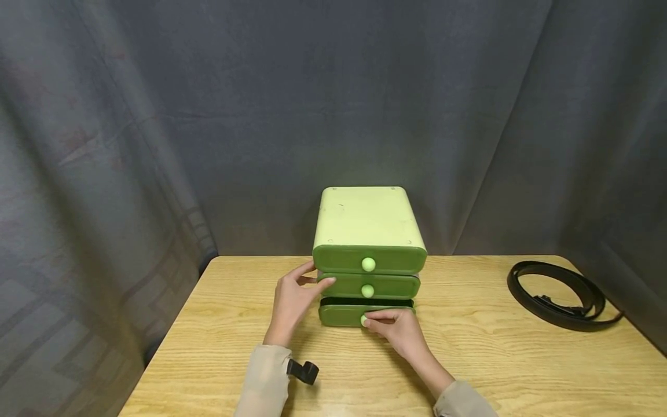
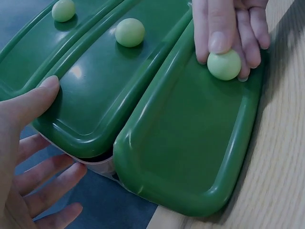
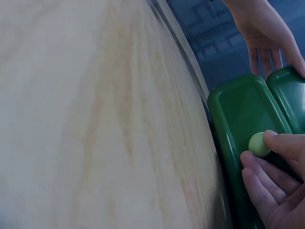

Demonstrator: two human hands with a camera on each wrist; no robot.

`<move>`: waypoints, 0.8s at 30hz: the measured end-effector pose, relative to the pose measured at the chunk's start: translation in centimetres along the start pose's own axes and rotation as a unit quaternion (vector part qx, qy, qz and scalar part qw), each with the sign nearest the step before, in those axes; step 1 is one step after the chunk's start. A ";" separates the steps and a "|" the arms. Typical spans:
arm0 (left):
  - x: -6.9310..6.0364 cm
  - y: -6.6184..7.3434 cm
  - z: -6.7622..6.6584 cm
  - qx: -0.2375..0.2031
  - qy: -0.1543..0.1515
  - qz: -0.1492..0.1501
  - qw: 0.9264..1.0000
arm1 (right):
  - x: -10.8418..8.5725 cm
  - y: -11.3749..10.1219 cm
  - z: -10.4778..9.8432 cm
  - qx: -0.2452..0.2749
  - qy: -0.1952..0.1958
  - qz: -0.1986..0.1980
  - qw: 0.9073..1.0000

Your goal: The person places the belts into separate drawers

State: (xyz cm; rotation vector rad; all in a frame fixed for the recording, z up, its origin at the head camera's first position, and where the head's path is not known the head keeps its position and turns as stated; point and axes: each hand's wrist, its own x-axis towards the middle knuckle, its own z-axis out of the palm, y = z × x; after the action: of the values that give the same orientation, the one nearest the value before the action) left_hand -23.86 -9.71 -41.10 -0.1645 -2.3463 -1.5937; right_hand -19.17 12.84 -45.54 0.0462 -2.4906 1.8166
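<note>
A small three-drawer cabinet (image 1: 370, 217) has a pale green shell and dark green drawer fronts with round pale knobs. The bottom drawer (image 1: 336, 315) stands slightly out, with a dark gap above its front. My right hand (image 1: 398, 333) pinches that drawer's knob (image 3: 259, 144) between thumb and fingers. At the cabinet's left side is my left hand (image 1: 294, 301). Its thumb rests on the front of the middle drawer (image 2: 90, 105), while its other fingers spread loosely along the side. The top drawer (image 1: 333, 259) looks closed.
A coiled black belt (image 1: 560, 315) with a buckle lies on the right of the wooden table (image 1: 208, 341). Behind the table and along its sides hangs a grey curtain (image 1: 312, 116). A black strap piece (image 1: 303, 371) sticks out from the left sleeve.
</note>
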 end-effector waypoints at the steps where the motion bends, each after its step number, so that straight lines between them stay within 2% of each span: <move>1: 0.0 0.0 0.0 0.000 -0.001 -0.001 1.000 | -0.1 0.0 0.0 -0.001 -0.003 -0.001 1.000; 13: 0.2 -0.1 -0.3 0.015 -0.028 -0.012 0.999 | -2.5 -0.5 -0.3 0.002 -0.036 -0.034 0.999; 20: 0.3 -0.1 -0.5 0.029 -0.040 -0.002 0.999 | -3.9 -0.6 -0.4 0.007 -0.053 -0.048 0.997; 24: 0.4 0.0 -0.5 0.031 -0.046 0.009 0.998 | -4.8 -0.6 -0.5 0.015 -0.065 -0.042 0.997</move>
State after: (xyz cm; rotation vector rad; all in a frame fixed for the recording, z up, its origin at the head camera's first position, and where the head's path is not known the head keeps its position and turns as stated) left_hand -24.12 -10.22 -40.83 -0.2502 -2.4533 -1.5348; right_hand -14.36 13.12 -45.15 0.2741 -2.5038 1.8736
